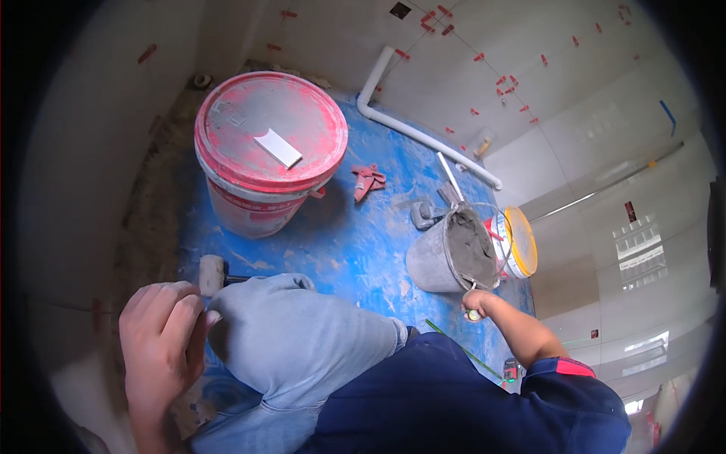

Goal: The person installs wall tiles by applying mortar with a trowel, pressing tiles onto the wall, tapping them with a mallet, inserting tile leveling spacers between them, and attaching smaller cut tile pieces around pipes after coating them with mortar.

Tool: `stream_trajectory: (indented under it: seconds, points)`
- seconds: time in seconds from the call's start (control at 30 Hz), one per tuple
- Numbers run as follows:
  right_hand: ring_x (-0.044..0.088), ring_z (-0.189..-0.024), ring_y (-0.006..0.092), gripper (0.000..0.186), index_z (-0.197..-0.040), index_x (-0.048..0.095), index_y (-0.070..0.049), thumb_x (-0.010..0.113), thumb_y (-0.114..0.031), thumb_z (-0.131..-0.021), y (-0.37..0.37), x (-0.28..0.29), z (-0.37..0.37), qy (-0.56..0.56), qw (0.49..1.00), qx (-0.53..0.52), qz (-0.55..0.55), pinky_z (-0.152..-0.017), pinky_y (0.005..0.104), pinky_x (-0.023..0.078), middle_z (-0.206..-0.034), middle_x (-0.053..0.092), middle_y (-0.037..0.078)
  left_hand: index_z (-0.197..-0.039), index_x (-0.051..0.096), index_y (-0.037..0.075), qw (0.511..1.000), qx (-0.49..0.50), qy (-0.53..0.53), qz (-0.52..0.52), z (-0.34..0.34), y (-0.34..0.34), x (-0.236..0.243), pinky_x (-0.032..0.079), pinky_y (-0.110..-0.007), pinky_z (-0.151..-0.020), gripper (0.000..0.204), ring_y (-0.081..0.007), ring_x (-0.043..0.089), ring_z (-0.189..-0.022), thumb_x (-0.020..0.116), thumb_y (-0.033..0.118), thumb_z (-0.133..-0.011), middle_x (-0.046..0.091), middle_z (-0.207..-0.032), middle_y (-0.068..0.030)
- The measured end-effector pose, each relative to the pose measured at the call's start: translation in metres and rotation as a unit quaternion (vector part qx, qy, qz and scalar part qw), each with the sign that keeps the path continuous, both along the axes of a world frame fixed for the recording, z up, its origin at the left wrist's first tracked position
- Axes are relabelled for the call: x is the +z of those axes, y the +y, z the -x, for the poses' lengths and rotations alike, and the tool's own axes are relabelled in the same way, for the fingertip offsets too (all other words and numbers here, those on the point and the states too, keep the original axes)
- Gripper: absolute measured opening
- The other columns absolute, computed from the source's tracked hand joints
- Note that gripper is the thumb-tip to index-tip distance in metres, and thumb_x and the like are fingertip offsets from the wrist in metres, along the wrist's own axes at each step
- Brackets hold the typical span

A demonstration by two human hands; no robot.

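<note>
My right hand (478, 303) is closed round the handle of a trowel (474, 284), at the near rim of a grey bucket (431, 261). The bucket leans toward the right, with wet grey mortar (470, 246) in it; the trowel's blade is out of sight. On the left, my left hand (161, 333) is raised beside my bent knee, its fingers curled in. Its palm is hidden, so I cannot tell whether anything is in it. Just beyond that hand lies a mallet (212, 275) with a pale head and a dark handle, partly behind my knee.
A large red-and-white lidded bucket (253, 208) bears a white strip (278, 147). Red pliers (368, 182) lie on the blue floor (355, 253). A white pipe (423, 135) runs along the wall. A yellow-rimmed bucket (522, 242), a grey power tool (425, 214) and a green-lit device (511, 369) are nearby.
</note>
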State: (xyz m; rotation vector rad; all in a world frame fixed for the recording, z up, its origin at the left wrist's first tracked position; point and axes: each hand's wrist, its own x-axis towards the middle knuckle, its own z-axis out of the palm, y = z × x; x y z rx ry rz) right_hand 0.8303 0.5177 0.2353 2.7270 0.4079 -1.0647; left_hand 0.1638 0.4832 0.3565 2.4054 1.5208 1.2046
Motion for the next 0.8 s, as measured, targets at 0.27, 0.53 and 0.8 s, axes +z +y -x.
stream_trajectory:
  seconds: [0.27, 0.53, 0.8]
  points:
    - [0.064, -0.059, 0.0256, 0.041, -0.111, 0.057, 0.005, 0.068, -0.025, -0.086, -0.109, 0.001, 0.055, -0.01, 0.99, 0.141, -0.02, -0.055, 0.0387, 0.052, -0.082, 0.067, 0.018, -0.083, 0.056, 0.0, 0.998, -0.063, -0.017, -0.024, -0.011, 0.012, -0.005, 0.046, -0.04, -0.062, 0.023, -0.0312, 0.059, -0.072, 0.074, 0.003, -0.069, 0.061, -0.084, -0.0136]
    - [0.067, -0.091, 0.0336, 0.055, -0.115, 0.056, 0.004, 0.069, -0.038, -0.082, -0.218, 0.046, 0.042, -0.141, 0.965, 0.209, -0.077, -0.08, 0.044, 0.053, -0.097, 0.067, 0.022, -0.081, 0.059, 0.002, 0.991, -0.114, -0.026, -0.066, -0.01, -0.004, -0.003, 0.046, -0.038, -0.06, 0.022, -0.0283, 0.059, -0.07, 0.076, 0.008, -0.069, 0.061, -0.082, -0.0107]
    - [0.062, -0.073, 0.0255, 0.035, -0.11, 0.063, -0.01, 0.06, -0.037, -0.089, -0.059, 0.073, 0.192, 0.103, 0.913, 0.138, -0.37, -0.068, 0.04, 0.055, -0.097, 0.065, 0.011, -0.068, 0.056, 0.006, 0.969, -0.092, -0.052, -0.222, -0.031, -0.033, -0.009, 0.043, -0.037, -0.06, 0.016, -0.0237, 0.058, -0.068, 0.06, 0.021, -0.071, 0.056, -0.069, -0.0071]
